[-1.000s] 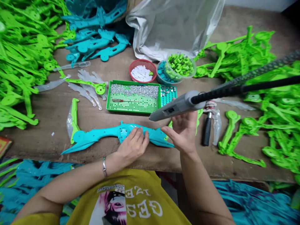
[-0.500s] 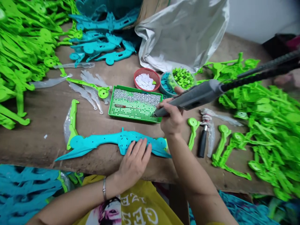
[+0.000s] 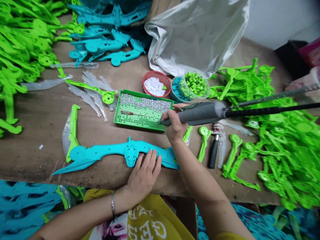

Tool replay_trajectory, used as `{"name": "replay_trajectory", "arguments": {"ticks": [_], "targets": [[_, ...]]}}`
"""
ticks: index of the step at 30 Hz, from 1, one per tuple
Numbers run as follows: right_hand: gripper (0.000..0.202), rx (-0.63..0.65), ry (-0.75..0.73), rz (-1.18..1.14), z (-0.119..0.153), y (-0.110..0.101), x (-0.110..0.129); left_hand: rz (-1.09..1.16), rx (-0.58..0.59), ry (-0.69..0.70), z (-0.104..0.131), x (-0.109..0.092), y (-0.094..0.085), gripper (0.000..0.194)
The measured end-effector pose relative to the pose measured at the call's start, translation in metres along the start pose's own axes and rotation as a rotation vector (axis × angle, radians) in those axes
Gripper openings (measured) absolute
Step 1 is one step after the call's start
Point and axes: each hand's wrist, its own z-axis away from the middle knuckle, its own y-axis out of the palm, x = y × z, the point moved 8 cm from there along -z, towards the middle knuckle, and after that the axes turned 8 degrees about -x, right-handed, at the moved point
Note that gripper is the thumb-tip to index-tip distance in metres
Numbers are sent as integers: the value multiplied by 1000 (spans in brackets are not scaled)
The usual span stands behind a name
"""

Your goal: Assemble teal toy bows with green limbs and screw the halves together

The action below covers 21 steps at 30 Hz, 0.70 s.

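Observation:
My left hand lies with its fingers stretched over the blue plastic bow body, right of its middle. Wrapped round a grey electric screwdriver, my right hand is closed above the right end of a green tray. The tool's tip is over the tray; whether it touches a screw I cannot tell. Small silvery screws cover the tray's far part, and a thin hand screwdriver lies there too. A green limb with a clear piece stands out from the bow's left end; my right forearm hides the other end.
Green plastic parts are heaped at left and right. A red basket of white pieces and a tub of green pieces stand behind the tray. A black-handled hammer lies right of my arm. Blue bodies lie at the back.
My right hand has moved slightly left and down with the electric screwdriver, which now lies more level. The left hand stays on the bow body. The view has shifted slightly.

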Motion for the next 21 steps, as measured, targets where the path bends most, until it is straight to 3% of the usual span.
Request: {"name": "replay_trajectory", "arguments": {"ticks": [7,11,13,16,21], "targets": [[25,34,10,16,-2,3,-3,87,15,-12,6,2,10,52],[27,-9,4,21,2,2,18,87,41,-5,5,2,9,52],[23,6,17,-20,11,3,37,90,58,-1,4,2,9,52],[20,125,88,-44,36,9,59,98,84,-1,4,1,11,52],[22,258,144,-66,74,8,67,114,99,3,5,0,13,53]]}}
